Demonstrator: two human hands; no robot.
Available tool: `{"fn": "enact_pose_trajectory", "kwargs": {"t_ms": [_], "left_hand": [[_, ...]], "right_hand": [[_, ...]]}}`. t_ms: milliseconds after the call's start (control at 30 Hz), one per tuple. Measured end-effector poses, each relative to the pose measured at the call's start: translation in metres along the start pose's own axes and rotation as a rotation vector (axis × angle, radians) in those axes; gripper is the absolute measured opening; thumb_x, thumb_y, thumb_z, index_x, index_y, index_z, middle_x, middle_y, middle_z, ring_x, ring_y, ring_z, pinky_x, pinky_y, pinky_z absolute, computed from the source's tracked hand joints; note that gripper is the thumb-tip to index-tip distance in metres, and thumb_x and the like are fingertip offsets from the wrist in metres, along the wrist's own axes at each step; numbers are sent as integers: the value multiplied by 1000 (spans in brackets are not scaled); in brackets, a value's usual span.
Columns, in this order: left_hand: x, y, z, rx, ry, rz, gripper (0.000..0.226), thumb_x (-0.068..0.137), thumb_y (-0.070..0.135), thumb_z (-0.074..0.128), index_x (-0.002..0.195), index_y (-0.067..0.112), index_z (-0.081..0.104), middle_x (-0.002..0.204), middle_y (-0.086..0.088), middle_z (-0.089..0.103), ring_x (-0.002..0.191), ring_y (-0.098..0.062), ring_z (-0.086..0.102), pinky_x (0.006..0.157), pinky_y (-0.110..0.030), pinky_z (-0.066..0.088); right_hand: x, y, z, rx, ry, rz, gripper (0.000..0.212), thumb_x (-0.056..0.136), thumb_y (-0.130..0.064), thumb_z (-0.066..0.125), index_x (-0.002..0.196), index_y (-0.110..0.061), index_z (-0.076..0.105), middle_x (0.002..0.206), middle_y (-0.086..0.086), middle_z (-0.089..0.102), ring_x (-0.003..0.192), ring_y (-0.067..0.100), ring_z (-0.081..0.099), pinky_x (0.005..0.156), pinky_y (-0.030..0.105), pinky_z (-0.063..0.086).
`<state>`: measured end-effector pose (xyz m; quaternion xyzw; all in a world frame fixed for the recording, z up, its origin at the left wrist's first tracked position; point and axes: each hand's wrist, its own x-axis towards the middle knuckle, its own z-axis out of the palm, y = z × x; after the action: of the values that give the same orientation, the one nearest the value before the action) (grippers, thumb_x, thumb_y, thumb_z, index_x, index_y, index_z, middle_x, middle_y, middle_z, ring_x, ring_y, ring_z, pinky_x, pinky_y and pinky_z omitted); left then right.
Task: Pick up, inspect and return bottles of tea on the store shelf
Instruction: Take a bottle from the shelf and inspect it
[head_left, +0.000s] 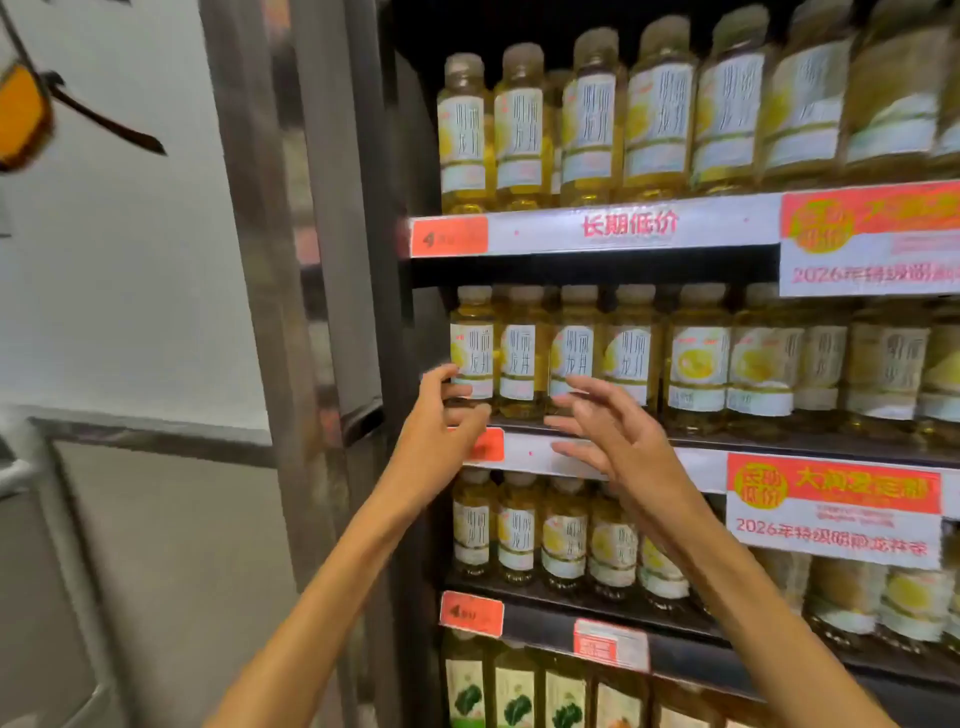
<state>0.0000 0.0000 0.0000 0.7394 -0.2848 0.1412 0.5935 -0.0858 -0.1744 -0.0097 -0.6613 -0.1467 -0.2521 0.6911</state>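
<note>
Rows of yellow tea bottles with white labels fill the store shelves. On the middle shelf (727, 441) the leftmost tea bottle (474, 343) stands upright at the row's end. My left hand (441, 415) is at its lower part, thumb against the label's left edge and fingers curled across the base. My right hand (608, 431) hovers in front of the third and fourth bottles (571, 353), fingers spread and holding nothing. The picture is slightly blurred.
A metal upright (363, 260) frames the shelf unit on the left, with a white wall (130, 260) beyond it. Shelves of similar bottles (597, 119) run above and below. Red and white price signs (831, 499) hang from the shelf edges on the right.
</note>
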Motion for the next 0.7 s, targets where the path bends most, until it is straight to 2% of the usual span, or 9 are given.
{"fn": "enact_pose_trajectory", "kwargs": {"t_ms": [67,100,233,367,467,533,600,633,700], "left_hand": [[10,6,1,94,-3,53,56,95,18,56,143,18,27,130,4,48,105,-5,56,75,-10,48],[15,8,2,126,-7,71,58,95,19,56,144,18,25,137,3,43,112,-4,51,80,-8,44],[29,11,12,218,-25,177,67,92,17,60,145,18,18,145,2,22,128,-6,30,103,-19,30],[43,-5,24,279,4,88,85,92,18,58,150,10,-4,156,-7,1,145,-20,6,115,-34,17],[52,-18,29,205,10,-26,88,94,16,54,149,10,-15,159,-9,-4,147,-24,3,117,-41,15],[57,-24,31,159,-9,-43,88,94,16,56,149,10,-12,158,-11,8,145,-26,14,118,-45,21],[62,-30,33,124,17,-74,83,93,18,59,150,9,-1,153,-12,26,139,-25,31,113,-44,32],[63,-34,33,107,51,-89,79,93,19,60,150,9,6,149,-11,34,135,-23,38,110,-40,37],[64,-40,35,119,118,-79,70,91,21,62,146,11,21,142,-8,44,128,-19,45,101,-28,39]], "right_hand": [[18,-10,4,-72,51,-85,39,80,-43,64,116,-30,58,119,0,63,110,12,63,85,25,54],[28,-14,7,-110,63,-123,31,86,-38,61,116,-31,57,120,-2,62,113,11,61,88,24,53],[64,-27,18,-376,74,-258,35,93,-29,59,127,-24,52,123,-9,57,117,4,53,90,12,46],[96,-26,27,-734,55,-324,49,93,-32,59,138,-20,44,140,-2,46,130,10,39,103,26,35],[115,-18,33,-973,27,-295,49,97,-34,53,141,-17,40,142,4,46,131,19,39,105,36,34],[128,-15,37,-1085,30,-253,41,100,-34,47,135,-13,44,129,8,55,121,24,49,95,36,40],[139,-12,39,-1151,54,-263,27,102,-33,41,114,-13,54,99,5,62,98,22,59,77,33,45],[144,-11,39,-1174,73,-279,23,102,-32,39,99,-15,54,83,-1,58,85,20,60,67,31,42],[153,-10,41,-1215,91,-295,29,102,-28,36,76,-20,46,67,-8,46,71,17,54,61,30,36]]}}
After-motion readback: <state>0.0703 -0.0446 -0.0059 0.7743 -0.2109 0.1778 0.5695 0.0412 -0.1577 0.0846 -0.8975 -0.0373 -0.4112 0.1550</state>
